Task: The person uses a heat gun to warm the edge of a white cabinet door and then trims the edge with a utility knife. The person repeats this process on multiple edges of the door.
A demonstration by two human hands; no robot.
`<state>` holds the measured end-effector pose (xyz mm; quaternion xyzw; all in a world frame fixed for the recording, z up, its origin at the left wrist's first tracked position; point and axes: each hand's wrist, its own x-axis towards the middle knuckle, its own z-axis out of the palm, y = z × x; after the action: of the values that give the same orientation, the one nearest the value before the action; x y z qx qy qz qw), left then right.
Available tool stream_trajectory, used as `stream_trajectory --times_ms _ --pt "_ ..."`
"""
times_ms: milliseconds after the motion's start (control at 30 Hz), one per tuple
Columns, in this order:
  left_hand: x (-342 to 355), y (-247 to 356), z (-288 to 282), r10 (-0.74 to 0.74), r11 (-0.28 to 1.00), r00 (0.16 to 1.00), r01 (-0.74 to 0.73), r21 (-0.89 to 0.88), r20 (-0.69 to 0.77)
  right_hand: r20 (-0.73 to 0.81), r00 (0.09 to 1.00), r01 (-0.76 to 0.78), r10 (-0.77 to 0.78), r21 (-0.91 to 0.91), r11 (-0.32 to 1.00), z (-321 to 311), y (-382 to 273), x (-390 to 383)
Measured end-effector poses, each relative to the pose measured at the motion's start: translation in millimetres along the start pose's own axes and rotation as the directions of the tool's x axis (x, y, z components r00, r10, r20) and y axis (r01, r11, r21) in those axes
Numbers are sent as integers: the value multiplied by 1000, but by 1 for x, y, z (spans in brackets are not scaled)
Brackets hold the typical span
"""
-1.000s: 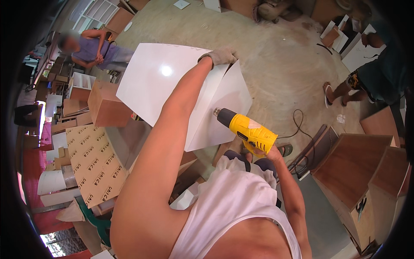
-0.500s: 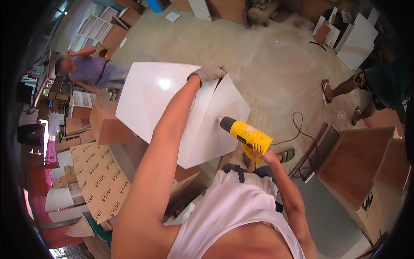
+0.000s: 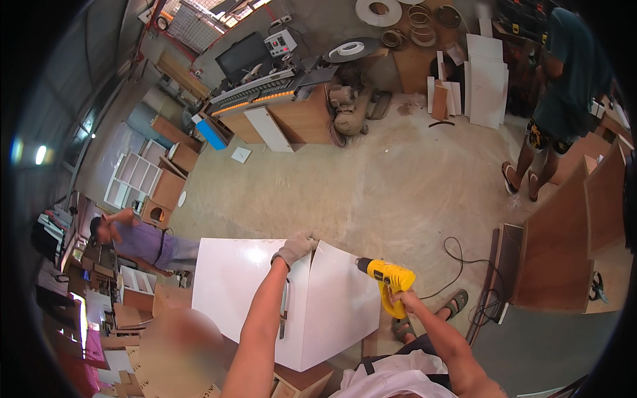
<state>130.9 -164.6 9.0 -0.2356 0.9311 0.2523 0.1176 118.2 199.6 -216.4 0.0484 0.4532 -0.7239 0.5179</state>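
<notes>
Shifting toward the far edge of the glossy white box (image 3: 345, 298) in front, the yellow-and-black heat gun (image 3: 394, 276), gripped by the bare right hand (image 3: 410, 302), probably heats nearer that edge, while the grey-gloved left hand (image 3: 294, 249) touches near the seam, finger closure unclear.

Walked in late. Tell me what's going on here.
The gloved left hand is at the far edge of a white box; the right hand grips a yellow heat gun, its nozzle near the box's far right corner. A person in purple and one in dark green are nearby.
</notes>
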Motion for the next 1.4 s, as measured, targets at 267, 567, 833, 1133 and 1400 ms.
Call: stream_trajectory --times_ms 267,567,833,1133,1400 --pt "-1 3 -2 -22 1000 999 22 3 41 71 997 -25 14 168 985 5 -22 -4" --pt "5 14 -6 -89 994 983 98 -53 159 266 959 -117 102 44 992 -7 -9 -45" --pt "-1 23 -10 -60 995 997 55 78 58 385 909 -221 162 115 969 28 -16 -102" --pt "-1 25 -13 -28 997 999 25 79 41 301 953 -35 -16 162 986 46 -31 -74" --pt "-4 24 -13 -41 999 998 40 15 43 175 983 32 -45 79 996 39 -53 -46"
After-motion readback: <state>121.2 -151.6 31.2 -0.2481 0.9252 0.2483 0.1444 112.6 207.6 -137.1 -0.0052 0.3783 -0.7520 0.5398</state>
